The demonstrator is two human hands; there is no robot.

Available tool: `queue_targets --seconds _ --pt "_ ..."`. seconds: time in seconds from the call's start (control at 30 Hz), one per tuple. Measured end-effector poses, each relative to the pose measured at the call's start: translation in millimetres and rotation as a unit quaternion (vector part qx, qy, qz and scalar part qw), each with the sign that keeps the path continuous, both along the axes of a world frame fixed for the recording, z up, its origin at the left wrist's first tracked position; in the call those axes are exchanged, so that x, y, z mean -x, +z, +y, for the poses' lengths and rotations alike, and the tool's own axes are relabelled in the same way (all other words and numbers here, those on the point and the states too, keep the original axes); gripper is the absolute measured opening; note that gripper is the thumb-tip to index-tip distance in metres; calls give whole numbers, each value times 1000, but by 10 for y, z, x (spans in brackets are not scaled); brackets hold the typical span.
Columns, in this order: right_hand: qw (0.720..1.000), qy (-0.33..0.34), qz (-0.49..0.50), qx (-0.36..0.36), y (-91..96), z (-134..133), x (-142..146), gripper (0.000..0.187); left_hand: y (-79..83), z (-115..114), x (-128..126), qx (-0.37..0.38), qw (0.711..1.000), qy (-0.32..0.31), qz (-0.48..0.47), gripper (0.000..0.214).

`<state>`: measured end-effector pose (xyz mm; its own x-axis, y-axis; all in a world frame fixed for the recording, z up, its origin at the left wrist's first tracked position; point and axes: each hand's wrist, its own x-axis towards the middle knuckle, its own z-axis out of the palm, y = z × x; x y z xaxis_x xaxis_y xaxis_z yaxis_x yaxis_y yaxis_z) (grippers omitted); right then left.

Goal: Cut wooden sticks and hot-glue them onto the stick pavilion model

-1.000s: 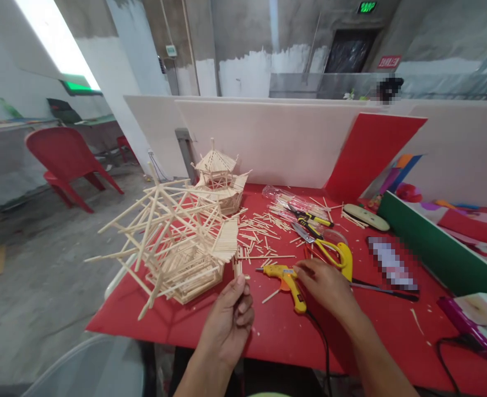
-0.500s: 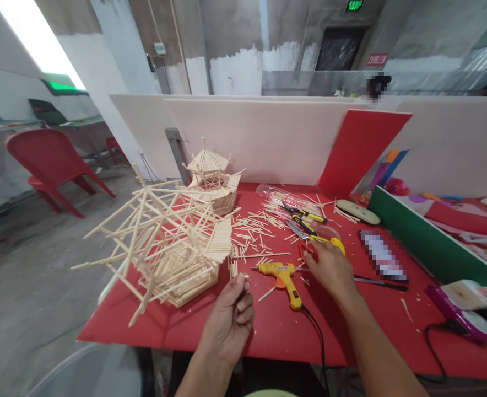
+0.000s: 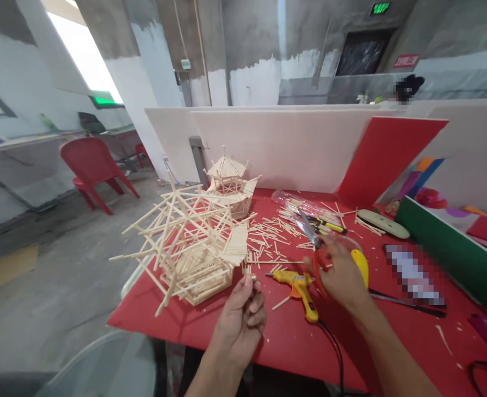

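My right hand [image 3: 340, 270] grips a pair of scissors [image 3: 308, 227] by the red handles, the blades pointing up and away from me. Between thumb and fingertips, my left hand [image 3: 243, 317] pinches a small piece of wooden stick [image 3: 252, 277]; most of it is hidden. A yellow hot glue gun [image 3: 297, 281] lies on the table between my hands, nozzle to the left. Left of my left hand stands an open-framed stick model [image 3: 177, 220] with a slatted roof panel [image 3: 236, 243] on its near right side.
A finished-looking stick pavilion [image 3: 227, 179] stands behind the frame. Loose sticks [image 3: 268, 231] and yellow-black pliers [image 3: 330, 225] lie mid-table on the red tabletop [image 3: 285, 342]. The glue gun's black cord [image 3: 337, 347] runs off the front edge. A green board [image 3: 454, 259] stands at the right.
My right hand has lifted the scissors off the table. My left hand keeps its pinch on the stick piece. The whole view has shifted, so things appear farther right.
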<state>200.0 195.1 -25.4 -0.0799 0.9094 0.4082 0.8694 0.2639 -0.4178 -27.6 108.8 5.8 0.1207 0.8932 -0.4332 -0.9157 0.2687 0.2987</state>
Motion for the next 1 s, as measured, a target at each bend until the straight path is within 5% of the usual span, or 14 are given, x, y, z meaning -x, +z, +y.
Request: queue_targets --seconds 0.1,0.2,0.53,1.0 --pt "987 160 20 26 160 -462 293 53 19 18 -19 7 1000 1 -8 28" --pt "976 209 -12 56 234 -762 539 54 49 -4 2 35 999 21 -3 25" --pt "974 213 -55 44 206 -884 844 55 108 -208 236 55 996 69 -2 23" --pt "976 189 -103 15 186 -1093 945 52 52 -373 340 46 998 43 13 25"
